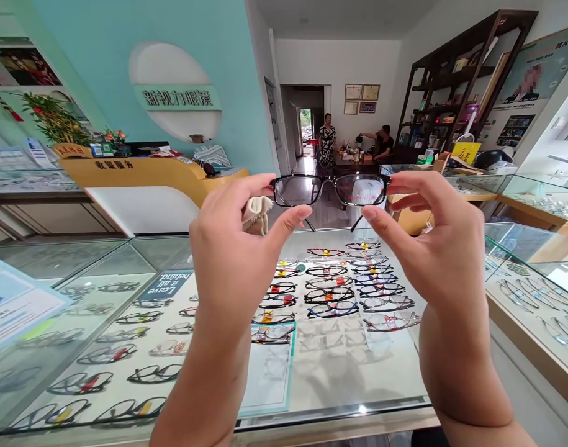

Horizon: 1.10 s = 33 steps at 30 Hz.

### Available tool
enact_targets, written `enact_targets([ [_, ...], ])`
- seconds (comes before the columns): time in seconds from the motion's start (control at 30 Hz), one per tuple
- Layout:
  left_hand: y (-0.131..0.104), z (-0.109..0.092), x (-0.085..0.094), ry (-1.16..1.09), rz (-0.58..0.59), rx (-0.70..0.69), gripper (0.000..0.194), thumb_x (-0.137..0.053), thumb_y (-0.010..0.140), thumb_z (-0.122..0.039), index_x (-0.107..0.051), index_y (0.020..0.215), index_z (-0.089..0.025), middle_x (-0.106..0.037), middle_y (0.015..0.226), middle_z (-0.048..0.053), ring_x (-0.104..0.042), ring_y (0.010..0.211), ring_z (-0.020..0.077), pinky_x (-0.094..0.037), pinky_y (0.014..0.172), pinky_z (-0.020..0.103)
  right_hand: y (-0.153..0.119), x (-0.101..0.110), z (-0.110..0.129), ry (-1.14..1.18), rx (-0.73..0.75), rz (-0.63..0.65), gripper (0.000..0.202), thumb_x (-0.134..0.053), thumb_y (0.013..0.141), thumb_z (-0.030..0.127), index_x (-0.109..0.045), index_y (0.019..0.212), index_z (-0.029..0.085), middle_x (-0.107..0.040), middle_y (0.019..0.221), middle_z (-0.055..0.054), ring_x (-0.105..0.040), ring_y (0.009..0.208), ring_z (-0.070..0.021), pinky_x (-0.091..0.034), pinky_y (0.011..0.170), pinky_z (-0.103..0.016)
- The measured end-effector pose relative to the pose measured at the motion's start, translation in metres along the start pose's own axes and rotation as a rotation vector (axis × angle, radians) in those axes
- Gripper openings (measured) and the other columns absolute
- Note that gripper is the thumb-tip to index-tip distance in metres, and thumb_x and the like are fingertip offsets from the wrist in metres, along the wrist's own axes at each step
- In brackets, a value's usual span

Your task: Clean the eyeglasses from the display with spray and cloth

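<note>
You've got a pair of black-framed, rectangular eyeglasses up in the air btwn both hands. Thin dark full rims, glossy where light hits; lenses clear, w/ pale reflections, stronger on the R one. Front faces roughly level, bridge about mid-view. Dark temple arms show below the lenses, slanting down & inward to their tips.

Your L hand has its grip pinching the L end: index at the outer corner, thumb under the lower rim. Your R hand mirrors it, grip pinching the R end, thumb tip below the lens. Exact thumb contact w/ the frame: can't tell. So the specs span the gap btwn the two grips, lenses clear of your fingers for the most part. A cream, soft-looking folded cloth is tucked in the L hand too, just beside the frame's L end.

Below, well apart from the specs, is the glass-topped, pale display surface: rows of dark & coloured spectacle frames, some w/ red, orange or yellow tags, plus a dark blue-grey rectangular sign w/ white lettering & a white, teal-edged sheet.
</note>
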<state>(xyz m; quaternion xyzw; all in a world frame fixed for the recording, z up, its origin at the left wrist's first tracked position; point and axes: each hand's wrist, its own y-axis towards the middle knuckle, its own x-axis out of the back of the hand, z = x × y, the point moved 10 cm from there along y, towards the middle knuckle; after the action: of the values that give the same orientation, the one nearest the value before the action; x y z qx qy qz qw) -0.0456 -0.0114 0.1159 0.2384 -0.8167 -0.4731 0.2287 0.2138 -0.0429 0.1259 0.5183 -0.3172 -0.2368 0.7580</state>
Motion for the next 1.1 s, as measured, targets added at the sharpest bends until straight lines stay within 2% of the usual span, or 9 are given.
enact_targets([
  [0.2, 0.003, 0.013, -0.009, -0.033, 0.048, 0.047, 0.054, -0.090, 0.085, -0.062, -0.080, 0.127, -0.029, -0.080, 0.116, 0.007, -0.072, 0.115, 0.0298, -0.060, 0.102, 0.044, 0.001, -0.008, -0.008, 0.023, -0.021, 0.038, 0.037, -0.073, 0.101, 0.059, -0.072, 0.123, 0.030, -0.080, 0.113, -0.006, -0.076, 0.091, -0.0268, -0.063, 0.092, -0.046],
  [0.33, 0.003, 0.015, -0.012, 0.061, 0.107, 0.119, 0.056, -0.085, 0.087, -0.065, -0.080, 0.130, -0.028, -0.081, 0.117, 0.008, -0.075, 0.110, 0.0297, -0.062, 0.099, 0.045, 0.001, -0.012, -0.010, -0.069, -0.127, 0.085, 0.037, -0.076, 0.099, 0.055, -0.071, 0.125, 0.029, -0.082, 0.118, -0.007, -0.076, 0.092, -0.0285, -0.061, 0.094, -0.050],
  [0.47, 0.002, 0.016, -0.009, 0.128, 0.121, 0.169, 0.057, -0.084, 0.088, -0.065, -0.079, 0.132, -0.029, -0.081, 0.117, 0.007, -0.076, 0.107, 0.0299, -0.063, 0.094, 0.045, 0.001, -0.012, -0.006, -0.089, -0.157, 0.112, 0.039, -0.076, 0.098, 0.052, -0.070, 0.126, 0.025, -0.082, 0.118, -0.008, -0.077, 0.094, -0.0280, -0.059, 0.096, -0.051],
  [0.67, 0.002, 0.011, -0.008, 0.112, 0.110, 0.129, 0.049, -0.087, 0.086, -0.065, -0.081, 0.122, -0.031, -0.082, 0.107, 0.005, -0.076, 0.098, 0.0273, -0.062, 0.081, 0.040, 0.001, -0.010, -0.008, -0.060, -0.163, 0.092, 0.041, -0.078, 0.097, 0.049, -0.070, 0.131, 0.026, -0.082, 0.121, -0.007, -0.078, 0.094, -0.0265, -0.060, 0.094, -0.049],
  [0.9, -0.001, 0.002, -0.004, 0.104, 0.039, 0.069, 0.045, -0.086, 0.087, -0.064, -0.079, 0.120, -0.033, -0.081, 0.114, 0.005, -0.075, 0.101, 0.0275, -0.061, 0.079, 0.042, 0.000, -0.011, -0.007, -0.072, -0.150, 0.106, 0.040, -0.076, 0.098, 0.049, -0.072, 0.130, 0.024, -0.084, 0.118, -0.009, -0.080, 0.092, -0.0280, -0.061, 0.093, -0.052],
  [1.1, 0.000, 0.000, -0.005, 0.102, 0.037, 0.063, 0.046, -0.086, 0.088, -0.063, -0.079, 0.121, -0.032, -0.080, 0.113, 0.004, -0.076, 0.099, 0.0264, -0.059, 0.075, 0.040, -0.001, -0.009, -0.003, -0.100, -0.134, 0.095, 0.037, -0.075, 0.099, 0.048, -0.075, 0.127, 0.023, -0.084, 0.115, -0.009, -0.080, 0.092, -0.0276, -0.061, 0.093, -0.051],
])
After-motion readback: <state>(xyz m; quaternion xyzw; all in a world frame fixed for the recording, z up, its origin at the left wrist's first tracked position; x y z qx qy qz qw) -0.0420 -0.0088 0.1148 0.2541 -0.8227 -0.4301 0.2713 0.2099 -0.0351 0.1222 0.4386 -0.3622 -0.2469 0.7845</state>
